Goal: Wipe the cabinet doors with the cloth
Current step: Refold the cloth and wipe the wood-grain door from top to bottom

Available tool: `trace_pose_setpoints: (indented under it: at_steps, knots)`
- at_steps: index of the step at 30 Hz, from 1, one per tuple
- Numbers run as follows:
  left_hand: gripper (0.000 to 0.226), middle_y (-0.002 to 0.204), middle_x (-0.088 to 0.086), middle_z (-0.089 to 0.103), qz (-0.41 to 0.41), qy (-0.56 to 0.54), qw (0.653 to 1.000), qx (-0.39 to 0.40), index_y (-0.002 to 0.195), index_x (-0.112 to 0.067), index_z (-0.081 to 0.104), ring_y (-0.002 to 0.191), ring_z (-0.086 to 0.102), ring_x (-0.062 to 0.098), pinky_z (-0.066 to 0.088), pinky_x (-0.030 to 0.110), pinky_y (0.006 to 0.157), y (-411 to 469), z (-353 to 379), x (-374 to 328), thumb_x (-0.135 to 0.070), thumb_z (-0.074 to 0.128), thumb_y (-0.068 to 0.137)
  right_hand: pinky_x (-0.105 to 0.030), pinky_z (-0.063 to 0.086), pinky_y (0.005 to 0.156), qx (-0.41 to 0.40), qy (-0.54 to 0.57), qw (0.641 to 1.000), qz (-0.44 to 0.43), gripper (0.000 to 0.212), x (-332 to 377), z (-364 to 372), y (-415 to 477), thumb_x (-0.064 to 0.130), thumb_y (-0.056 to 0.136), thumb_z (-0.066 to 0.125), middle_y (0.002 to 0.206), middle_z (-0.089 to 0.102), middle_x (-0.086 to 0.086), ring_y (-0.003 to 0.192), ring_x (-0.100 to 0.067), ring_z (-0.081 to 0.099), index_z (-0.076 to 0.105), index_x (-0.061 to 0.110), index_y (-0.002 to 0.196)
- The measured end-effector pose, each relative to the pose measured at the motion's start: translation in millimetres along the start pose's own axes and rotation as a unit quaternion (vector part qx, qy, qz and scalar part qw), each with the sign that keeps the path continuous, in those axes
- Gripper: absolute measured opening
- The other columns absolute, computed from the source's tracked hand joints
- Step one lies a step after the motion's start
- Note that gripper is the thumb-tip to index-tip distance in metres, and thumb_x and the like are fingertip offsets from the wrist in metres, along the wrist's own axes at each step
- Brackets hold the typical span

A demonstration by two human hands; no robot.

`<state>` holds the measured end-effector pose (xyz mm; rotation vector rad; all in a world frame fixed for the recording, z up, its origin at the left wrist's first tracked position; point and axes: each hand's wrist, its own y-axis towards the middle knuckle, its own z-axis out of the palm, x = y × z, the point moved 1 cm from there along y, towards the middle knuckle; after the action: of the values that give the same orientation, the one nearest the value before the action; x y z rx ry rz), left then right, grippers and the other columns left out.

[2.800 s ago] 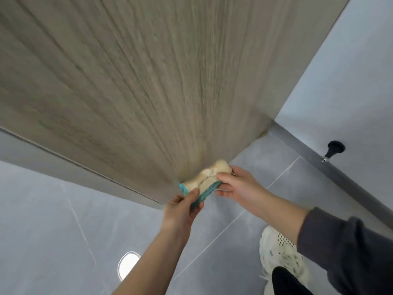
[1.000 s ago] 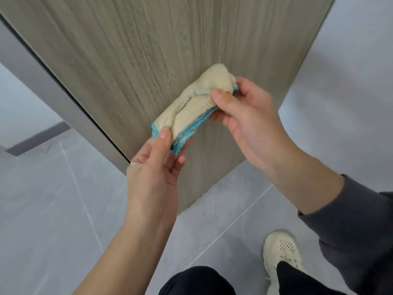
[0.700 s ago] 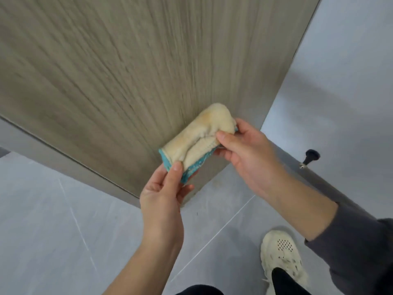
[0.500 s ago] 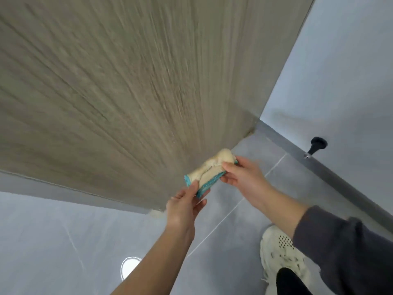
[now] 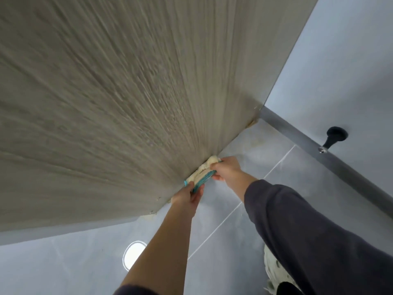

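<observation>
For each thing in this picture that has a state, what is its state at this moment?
cloth: bunched, held at both ends, pressed against the door's lower edge.
left hand: grips the cloth's left end.
right hand: grips the cloth's right end.
cabinet door: upright; open or shut cannot be told.
doorstop: fixed to the skirting, nothing against it.

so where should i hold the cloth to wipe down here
At its two ends, from the side away from the door: left hand near end, right hand far end. The cloth lies folded long against it, so end grips likely keep it spread.
</observation>
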<state>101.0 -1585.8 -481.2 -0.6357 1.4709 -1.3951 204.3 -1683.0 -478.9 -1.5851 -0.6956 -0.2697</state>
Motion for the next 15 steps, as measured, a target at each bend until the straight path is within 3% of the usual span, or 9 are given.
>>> trace_pose_setpoints:
  at_steps: [5, 8, 11, 15]
  knots:
    - [0.029, 0.125, 0.022, 0.061, -0.001, -0.026, 0.999, -0.021, 0.120, 0.009, 0.054, 0.077, 0.065, 0.023, 0.052, 0.024, 0.073, 3.5, 4.2, -6.2, -0.006, 0.058, 0.096, -0.034, 0.058, 0.072, -0.027, 0.016, 0.999, 0.018, 0.032, 2.4, 11.5, 4.7, -0.003, 0.084, 0.070, 0.110, 0.062, -0.018, 0.102, -0.032, 0.066, 0.061, -0.005, 0.115]
    - [0.023, 0.123, 0.026, 0.061, 0.018, -0.036, 0.999, -0.015, 0.114, 0.010, 0.055, 0.080, 0.065, 0.027, 0.059, 0.026, 0.060, -5.1, 5.0, -6.8, -0.003, 0.059, 0.095, -0.034, 0.059, 0.075, -0.035, 0.035, 0.999, 0.008, 0.027, 2.4, 11.5, 1.7, -0.001, 0.084, 0.069, 0.109, 0.065, -0.019, 0.092, -0.028, 0.066, 0.064, -0.004, 0.110]
    - [0.024, 0.117, 0.027, 0.062, 0.035, -0.038, 0.999, -0.005, 0.113, 0.012, 0.057, 0.080, 0.066, 0.027, 0.057, 0.023, 0.047, -24.4, 4.4, -10.2, -0.002, 0.059, 0.094, -0.037, 0.060, 0.078, -0.038, 0.055, 0.998, -0.021, 0.018, 5.4, 8.4, -8.0, -0.001, 0.083, 0.068, 0.104, 0.067, -0.018, 0.087, -0.025, 0.066, 0.066, 0.001, 0.100]
    - [0.022, 0.109, 0.024, 0.067, 0.068, -0.032, 0.996, 0.044, 0.110, 0.010, 0.061, 0.083, 0.069, 0.025, 0.058, 0.023, 0.054, -69.8, 1.4, -20.8, -0.004, 0.061, 0.093, -0.036, 0.060, 0.079, -0.028, 0.089, 0.992, -0.081, 0.015, 20.9, -0.2, -44.2, 0.002, 0.085, 0.068, 0.100, 0.068, -0.019, 0.086, -0.026, 0.069, 0.067, 0.001, 0.100]
